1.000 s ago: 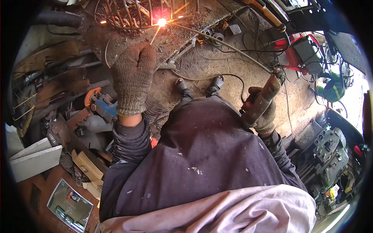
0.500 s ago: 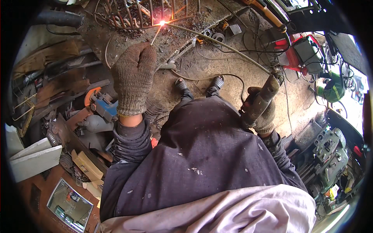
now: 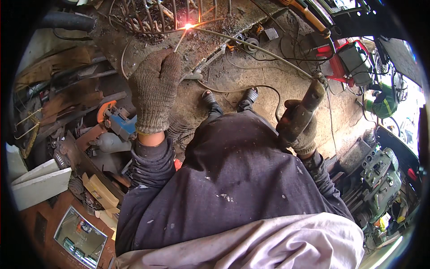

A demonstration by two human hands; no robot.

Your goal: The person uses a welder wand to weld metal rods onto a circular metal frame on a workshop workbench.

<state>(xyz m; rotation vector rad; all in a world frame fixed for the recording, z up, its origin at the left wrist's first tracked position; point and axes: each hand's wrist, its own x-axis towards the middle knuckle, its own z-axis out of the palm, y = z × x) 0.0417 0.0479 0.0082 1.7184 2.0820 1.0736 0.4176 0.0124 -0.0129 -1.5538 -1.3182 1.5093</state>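
My left hand (image 3: 156, 87), in a brown knitted glove, is closed around a thin metal rod (image 3: 180, 41). The rod's far end meets a bright glowing spot (image 3: 188, 27) at the rim of several upright metal bars (image 3: 162, 14). My right hand (image 3: 307, 136), also gloved, grips a dark welding electrode holder (image 3: 308, 104) in front of my right thigh. From its jaws a long welding electrode (image 3: 262, 49) slants up and left to the same spot. Most of my right fingers are hidden behind the holder.
The bars stand on a dirty metal worktable (image 3: 105, 40). Cables (image 3: 264, 87) snake over the floor near my feet. Scrap metal and a blue tool (image 3: 121, 123) crowd the left. At right are a red crate (image 3: 333, 62) and a grey-green machine (image 3: 380, 179); a power tool (image 3: 309, 15) lies beyond.
My right hand and the electrode holder have shifted slightly up and to the right, tilting the electrode a little. The left hand is almost still; the glow stays at the bars' rim.
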